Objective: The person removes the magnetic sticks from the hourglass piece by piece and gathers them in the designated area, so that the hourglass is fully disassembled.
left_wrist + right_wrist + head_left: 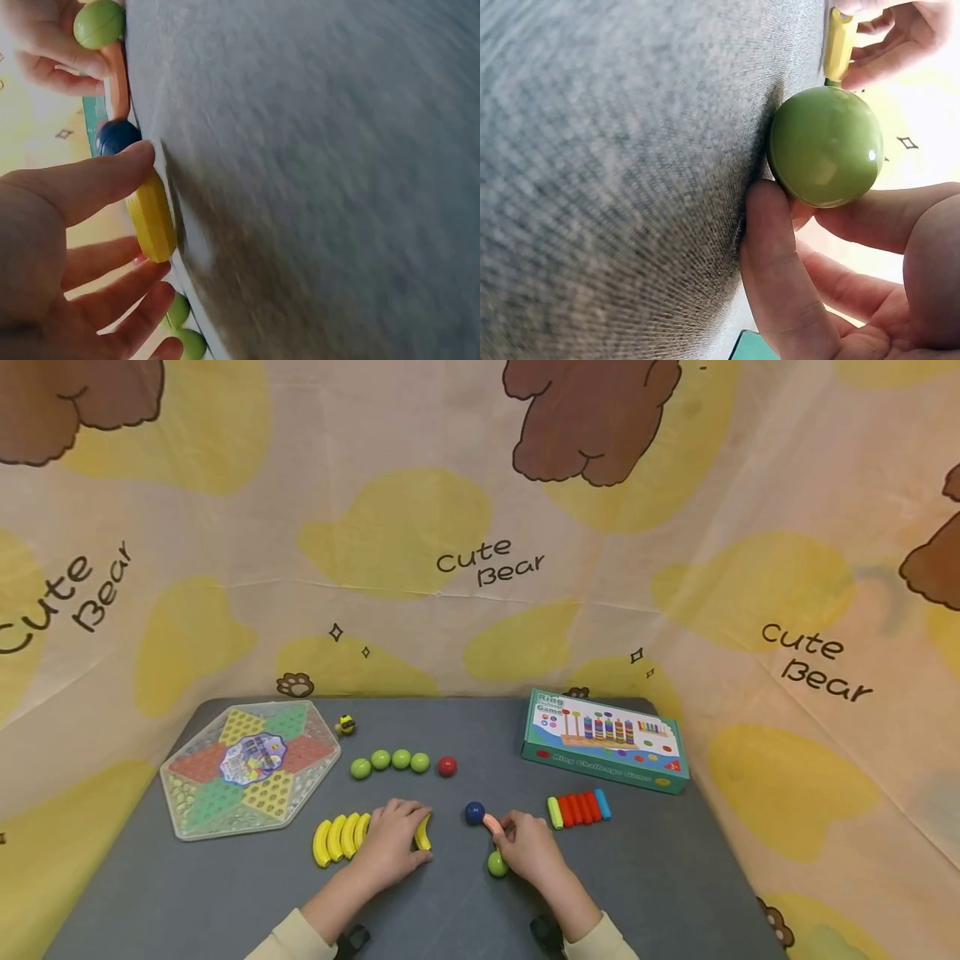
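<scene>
My left hand holds a yellow curved piece at its two ends, thumb on the near end and fingers at the far end. In the left wrist view the yellow piece spans between thumb and fingertips. Beside this hand lies a row of several yellow curved pieces, partly hidden by it. My right hand pinches a peach curved piece set between a blue ball and a green ball. The green ball hides most of that piece in the right wrist view.
Several green balls and a red ball form a line behind the hands. Short red, blue and yellow-green sticks lie at right, before a green game box. A hexagonal board and small bee figure are at left.
</scene>
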`<state>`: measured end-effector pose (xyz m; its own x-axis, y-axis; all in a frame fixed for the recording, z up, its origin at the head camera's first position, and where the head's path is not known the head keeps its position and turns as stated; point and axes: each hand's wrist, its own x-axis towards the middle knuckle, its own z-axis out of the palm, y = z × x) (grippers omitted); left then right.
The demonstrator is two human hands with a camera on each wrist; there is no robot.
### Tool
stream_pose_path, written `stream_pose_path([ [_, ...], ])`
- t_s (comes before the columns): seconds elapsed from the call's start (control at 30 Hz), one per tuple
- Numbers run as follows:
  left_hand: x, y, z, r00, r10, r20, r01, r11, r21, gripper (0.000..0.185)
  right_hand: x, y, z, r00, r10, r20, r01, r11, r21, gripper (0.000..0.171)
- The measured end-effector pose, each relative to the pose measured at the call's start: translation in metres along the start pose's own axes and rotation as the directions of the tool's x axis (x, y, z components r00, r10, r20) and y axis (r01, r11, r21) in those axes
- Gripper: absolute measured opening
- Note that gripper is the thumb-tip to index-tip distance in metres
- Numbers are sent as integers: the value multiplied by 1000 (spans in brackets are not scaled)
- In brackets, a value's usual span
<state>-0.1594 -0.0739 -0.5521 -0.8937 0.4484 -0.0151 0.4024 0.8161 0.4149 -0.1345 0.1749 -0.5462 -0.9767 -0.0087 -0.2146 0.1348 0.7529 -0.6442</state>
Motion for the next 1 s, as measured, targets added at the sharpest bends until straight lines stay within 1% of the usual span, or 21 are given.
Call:
stream_pose_path([
  [0.13,-6,-11,-7,998,-44,-52,45,999,20,70,0,-1,1,1000,9,6,-9,1000,3,22],
  [0.23,-11,-22,-12,995,-64,-76,67,997,35,71,-1,-1,1,1000,10,9,-10,1000,4,22],
  [0.4,-21,-39,-19,993,-84,-84,89,994,56,71,-1,-1,1,1000,13,15,-13,1000,9,21],
  [0.6,-26,-48,-22,989,-107,-98,111,993,39,73,1,0,1,1000,13,0,-13,1000,16,23],
  [0.77,-28,-51,-24,988,-136,-79,138,990,23,80,1,1,1,1000,23,4,-23,1000,18,24],
  [0.87,-28,-48,-24,988,-122,-94,125,992,24,80,0,1,1,1000,21,6,-21,1000,15,24],
  [0.93,-28,-41,-21,987,-100,-124,104,994,27,77,0,1,1,1000,16,6,-16,1000,15,24],
  [1.0,-27,-28,-15,989,-48,-139,51,999,14,72,-1,2,2,1000,13,4,-13,1000,19,24],
])
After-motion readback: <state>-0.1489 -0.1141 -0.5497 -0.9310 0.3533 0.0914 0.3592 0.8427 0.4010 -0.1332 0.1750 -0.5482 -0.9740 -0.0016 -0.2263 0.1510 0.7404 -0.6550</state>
